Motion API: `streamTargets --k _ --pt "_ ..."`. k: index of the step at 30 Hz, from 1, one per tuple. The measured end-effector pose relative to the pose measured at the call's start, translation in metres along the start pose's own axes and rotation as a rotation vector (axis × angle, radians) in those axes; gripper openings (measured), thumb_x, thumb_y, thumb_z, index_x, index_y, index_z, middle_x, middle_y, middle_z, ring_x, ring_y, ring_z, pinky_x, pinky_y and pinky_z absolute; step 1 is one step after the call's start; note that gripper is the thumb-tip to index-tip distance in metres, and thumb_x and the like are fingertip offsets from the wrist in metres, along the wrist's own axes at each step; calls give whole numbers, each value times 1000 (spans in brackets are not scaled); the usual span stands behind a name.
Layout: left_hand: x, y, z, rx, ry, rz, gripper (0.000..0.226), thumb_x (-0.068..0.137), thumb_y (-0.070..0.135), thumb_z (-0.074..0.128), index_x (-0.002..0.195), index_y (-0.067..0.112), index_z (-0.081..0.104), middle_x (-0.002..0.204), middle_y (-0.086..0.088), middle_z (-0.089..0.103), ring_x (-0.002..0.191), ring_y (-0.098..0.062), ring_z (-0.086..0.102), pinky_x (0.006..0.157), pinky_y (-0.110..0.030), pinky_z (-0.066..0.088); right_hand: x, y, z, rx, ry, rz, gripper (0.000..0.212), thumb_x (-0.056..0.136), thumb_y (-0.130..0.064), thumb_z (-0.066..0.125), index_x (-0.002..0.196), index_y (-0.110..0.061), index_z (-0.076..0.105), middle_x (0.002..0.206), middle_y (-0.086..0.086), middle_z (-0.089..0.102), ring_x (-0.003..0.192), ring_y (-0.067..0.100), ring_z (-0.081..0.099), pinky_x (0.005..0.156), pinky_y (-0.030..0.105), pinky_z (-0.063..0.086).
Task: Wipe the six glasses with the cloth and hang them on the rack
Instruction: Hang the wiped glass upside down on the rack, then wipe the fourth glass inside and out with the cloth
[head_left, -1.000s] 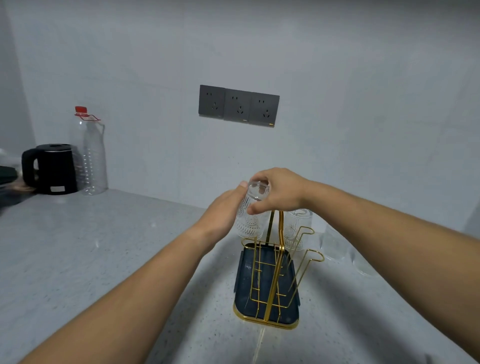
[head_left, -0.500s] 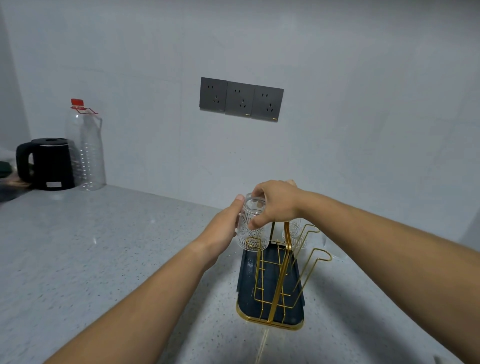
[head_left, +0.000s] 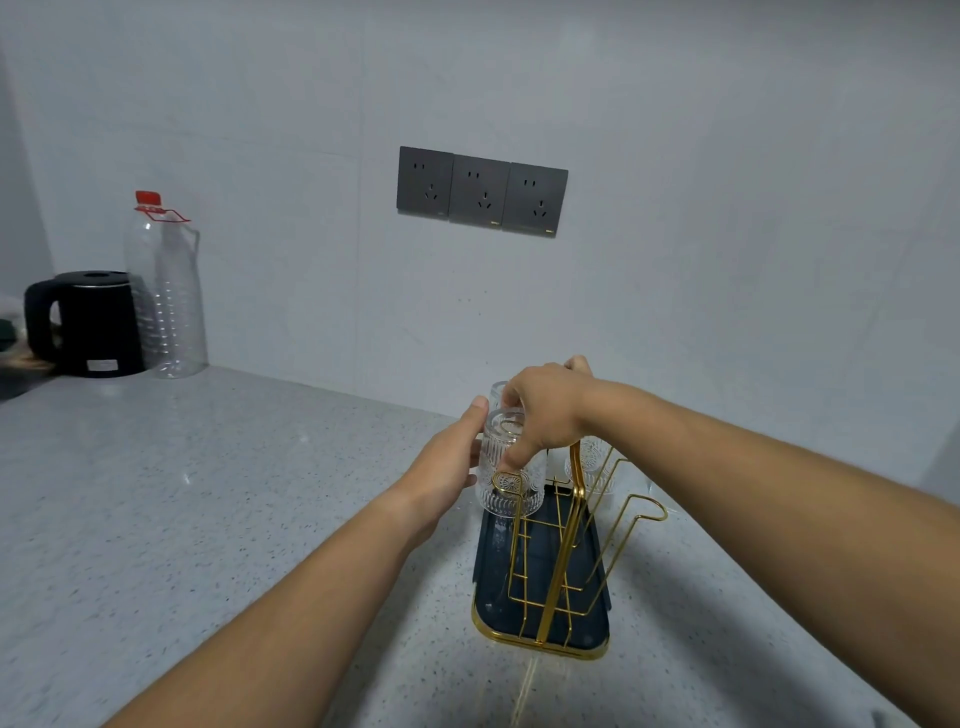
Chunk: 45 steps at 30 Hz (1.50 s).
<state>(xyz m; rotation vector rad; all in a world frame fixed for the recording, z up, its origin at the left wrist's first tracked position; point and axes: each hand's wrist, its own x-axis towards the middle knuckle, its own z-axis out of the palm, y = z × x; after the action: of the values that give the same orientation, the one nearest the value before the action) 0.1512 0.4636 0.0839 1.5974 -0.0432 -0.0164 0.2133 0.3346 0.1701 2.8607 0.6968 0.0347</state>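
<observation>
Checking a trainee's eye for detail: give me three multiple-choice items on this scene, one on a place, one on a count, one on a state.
1. Where is the black kettle?
A. Beside the clear bottle, at the far left of the counter
B. On a stove
C. In a sink

2. How many wall sockets are there?
A. Two
B. Three
C. Five

3. The ribbed glass held by the left hand and right hand is:
A. Upright and full
B. Upside down over a prong of the gold rack
C. Lying on its side

Answers:
1 A: it stands next to the bottle at the far left.
2 B: three dark plates sit in a row.
3 B: its thick base faces up and a prong tip shows through it.
</observation>
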Motion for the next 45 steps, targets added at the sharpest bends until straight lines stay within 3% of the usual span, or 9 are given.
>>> streamTargets --k 5,14,17,22,27,31,36,41,45 --pt "-3 2 -1 32 -10 2 49 109 56 24 107 36 69 113 7 74 116 -13 65 115 -41 43 2 -3 -1 -64 -13 9 59 67 -73 75 99 -25 63 80 -7 63 94 20 59 94 43 28" --pt "-9 7 -2 90 -5 7 48 106 60 24 123 37 63 145 -3 60 138 -22 52 123 -48 32 -3 -4 -3 -85 -68 22 94 64 -85 69 135 -26 55 116 -3 70 118 23 53 102 44 24" --pt "-14 10 -2 98 12 28 44 108 58 25 116 38 63 139 -1 62 133 -19 54 122 -47 33 -15 0 -9 41 -4 22 101 62 -84 70 143 -28 49 131 -5 65 129 23 49 105 43 25" --pt "-24 26 5 124 161 153 45 110 48 35 141 23 54 136 5 55 125 -12 51 105 -32 38 -63 30 -28 441 259 31 70 76 -67 76 129 -23 62 125 -5 67 117 16 60 106 39 45" --pt "-49 64 34 65 287 383 18 107 37 50 120 29 59 112 19 61 107 2 58 89 -18 46 -144 89 -22 689 567 159 22 94 -44 67 100 -23 74 96 -9 74 94 13 69 90 37 56" --pt "-72 93 88 2 174 499 16 105 28 54 116 23 65 111 5 69 98 -6 66 83 -20 56 -223 139 5 869 589 367 20 99 -37 62 93 -22 74 90 -6 77 89 14 73 91 41 58" --pt "-80 88 176 12 -71 392 14 104 26 58 108 16 68 103 -2 71 88 -7 69 80 -27 59 -297 191 60 988 496 565 19 99 -32 63 93 -18 75 91 -4 79 87 18 74 91 46 60" --pt "-53 33 245 75 -212 68 21 105 31 57 112 13 65 118 -13 70 107 -27 72 94 -41 58 -317 235 119 1155 385 686 16 98 -27 66 96 -13 73 103 7 77 91 22 74 89 42 59" --pt "-22 -10 288 43 -292 -90 24 106 39 53 115 18 62 119 -9 68 102 -22 68 90 -36 54 -301 270 162 1263 363 726 25 95 -29 71 113 -12 69 110 9 73 97 22 72 91 39 58"
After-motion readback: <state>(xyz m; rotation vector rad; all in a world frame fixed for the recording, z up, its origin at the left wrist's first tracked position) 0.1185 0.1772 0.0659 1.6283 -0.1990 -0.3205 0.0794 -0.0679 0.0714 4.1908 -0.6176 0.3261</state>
